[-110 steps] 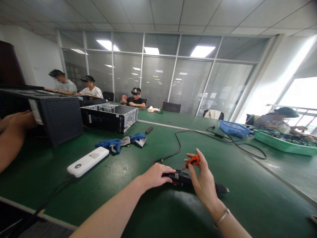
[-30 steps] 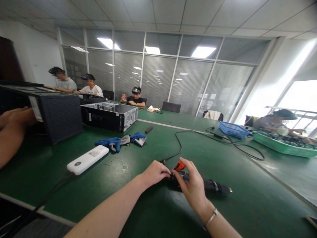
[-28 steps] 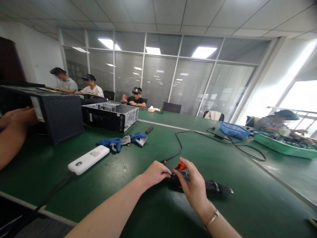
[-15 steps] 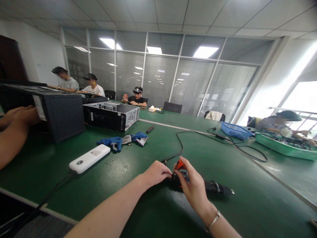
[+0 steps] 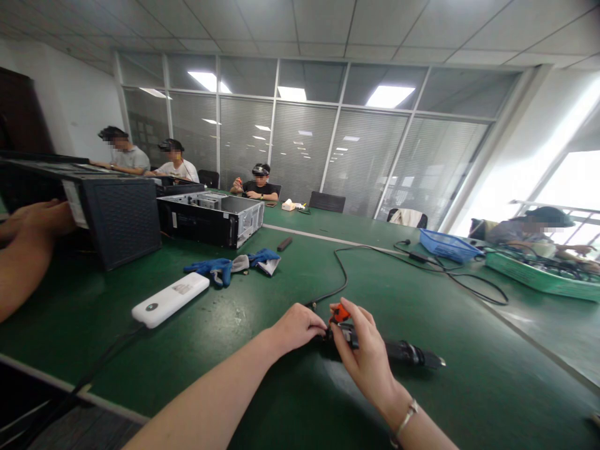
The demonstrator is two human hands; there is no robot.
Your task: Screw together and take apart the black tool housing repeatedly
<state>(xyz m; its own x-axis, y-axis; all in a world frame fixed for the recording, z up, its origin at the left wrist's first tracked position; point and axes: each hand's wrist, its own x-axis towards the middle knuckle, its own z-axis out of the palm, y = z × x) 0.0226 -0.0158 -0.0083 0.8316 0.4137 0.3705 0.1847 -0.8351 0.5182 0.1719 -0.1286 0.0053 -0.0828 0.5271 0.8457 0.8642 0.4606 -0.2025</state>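
Observation:
A black electric screwdriver (image 5: 407, 354) lies on the green table, its metal tip pointing right. My left hand (image 5: 296, 327) is closed at its cable end, with thumb and fingertips pinched there; exactly what they grip is partly hidden. My right hand (image 5: 368, 350) is closed around an orange-and-black screwdriver (image 5: 342, 312), held upright over that same end. Its lower part is hidden behind my fingers. The right palm covers the middle of the black tool. A black cable (image 5: 345, 269) runs from beside my left fingertips across the table.
Blue-and-grey gloves (image 5: 222, 269) and a white power strip (image 5: 171, 300) lie to the left. Computer cases (image 5: 124, 219) stand beyond, with another person's arm (image 5: 28, 250) reaching into one. Blue (image 5: 447, 245) and green baskets (image 5: 539, 275) sit at the right. Other people sit around the table.
The orange-and-black screwdriver has turned slightly in my right fingers, and that hand has shifted a little. My left hand stays at the tool's end.

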